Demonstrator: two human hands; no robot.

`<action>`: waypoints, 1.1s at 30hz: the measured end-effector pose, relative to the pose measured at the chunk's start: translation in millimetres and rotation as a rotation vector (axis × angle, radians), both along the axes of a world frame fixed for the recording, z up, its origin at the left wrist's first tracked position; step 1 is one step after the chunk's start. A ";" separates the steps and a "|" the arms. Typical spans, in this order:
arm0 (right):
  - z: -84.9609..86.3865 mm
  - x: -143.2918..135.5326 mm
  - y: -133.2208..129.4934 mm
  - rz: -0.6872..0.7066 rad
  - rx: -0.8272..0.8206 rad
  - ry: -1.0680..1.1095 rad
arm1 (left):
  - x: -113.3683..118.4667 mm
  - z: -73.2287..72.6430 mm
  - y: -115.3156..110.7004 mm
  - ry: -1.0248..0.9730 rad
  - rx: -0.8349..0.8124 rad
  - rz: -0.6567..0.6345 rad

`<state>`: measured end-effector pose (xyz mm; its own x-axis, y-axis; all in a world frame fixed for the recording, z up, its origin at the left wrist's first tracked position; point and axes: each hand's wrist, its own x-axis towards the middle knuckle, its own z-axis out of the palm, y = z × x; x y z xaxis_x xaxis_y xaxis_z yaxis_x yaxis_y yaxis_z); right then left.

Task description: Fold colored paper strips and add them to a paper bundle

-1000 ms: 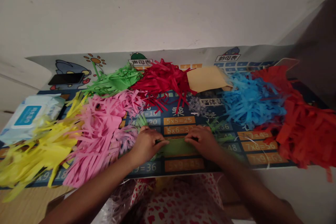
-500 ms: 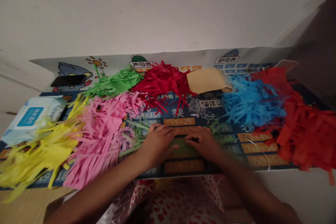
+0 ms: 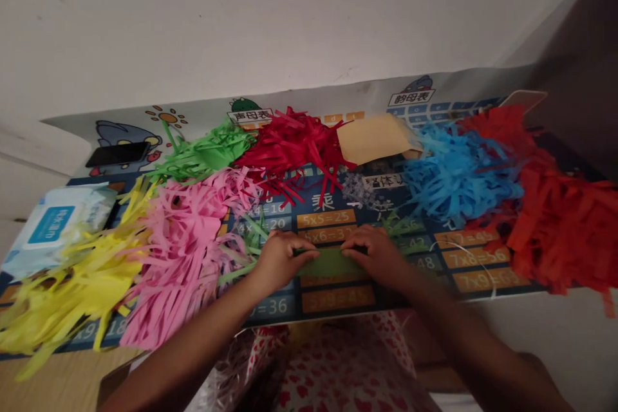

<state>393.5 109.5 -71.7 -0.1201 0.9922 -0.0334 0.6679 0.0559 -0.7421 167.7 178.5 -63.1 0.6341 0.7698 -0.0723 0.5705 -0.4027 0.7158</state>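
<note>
Left hand (image 3: pixel 279 260) and right hand (image 3: pixel 375 252) both press their fingers together on the flat strip of olive-green fringed paper (image 3: pixel 328 262), which lies between them on the dark multiplication-table mat (image 3: pixel 338 299). Since a second ago the left hand slid inward, then back outward, apparently smoothing the strip. Pink paper fringe (image 3: pixel 186 241) lies beyond the left fingers.

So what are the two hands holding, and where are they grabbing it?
Both hands press on a flat green paper strip lying on the mat. The left hand pinches its left end, the right hand its right end, fingers along the top edge.
</note>
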 end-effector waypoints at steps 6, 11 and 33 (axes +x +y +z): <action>0.2 -1.9 0.9 -0.015 -0.009 -0.021 | 0.0 -1.1 0.8 -0.045 -0.086 0.042; 3.0 -9.9 5.5 -0.012 0.032 -0.191 | 1.9 -6.3 0.0 0.127 0.022 0.010; -14.6 2.2 -38.7 0.275 0.435 -0.414 | -4.9 6.0 -28.8 0.259 0.497 -0.387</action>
<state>395.7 70.8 -86.3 -0.4341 0.8607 0.2658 0.8121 0.5017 -0.2980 162.7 149.7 -57.1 0.8806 0.4717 0.0442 0.4470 -0.8582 0.2525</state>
